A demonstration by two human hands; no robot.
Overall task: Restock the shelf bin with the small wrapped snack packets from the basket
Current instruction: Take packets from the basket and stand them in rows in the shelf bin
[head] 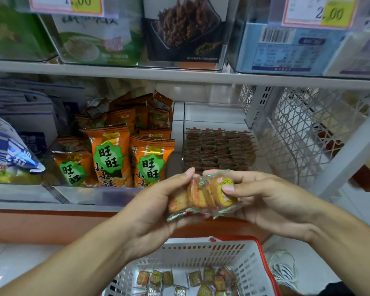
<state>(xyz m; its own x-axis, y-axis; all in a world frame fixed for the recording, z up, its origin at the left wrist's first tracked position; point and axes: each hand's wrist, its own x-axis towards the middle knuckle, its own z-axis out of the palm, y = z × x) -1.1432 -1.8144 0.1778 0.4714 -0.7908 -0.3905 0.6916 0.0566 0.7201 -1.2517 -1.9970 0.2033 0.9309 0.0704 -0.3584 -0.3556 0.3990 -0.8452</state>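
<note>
Both hands hold one stack of small wrapped snack packets [203, 194] in front of the shelf edge. My left hand [158, 207] grips the stack's left end, my right hand [263, 199] grips its right end with the thumb over a yellow-green label. Just behind the stack, the clear shelf bin [214, 116] holds neat rows of the same small packets [219, 149]. Below my arms sits the white basket [203, 249] with a red rim, and several loose packets [184, 280] lie on its bottom.
Left of the bin is a clear bin of orange snack bags [115, 154], then blue-white bags [11, 152]. A white mesh shelf end panel [297, 133] stands at right. Boxes and price tags fill the upper shelf [179, 75]. A shoe [283, 268] is beside the basket.
</note>
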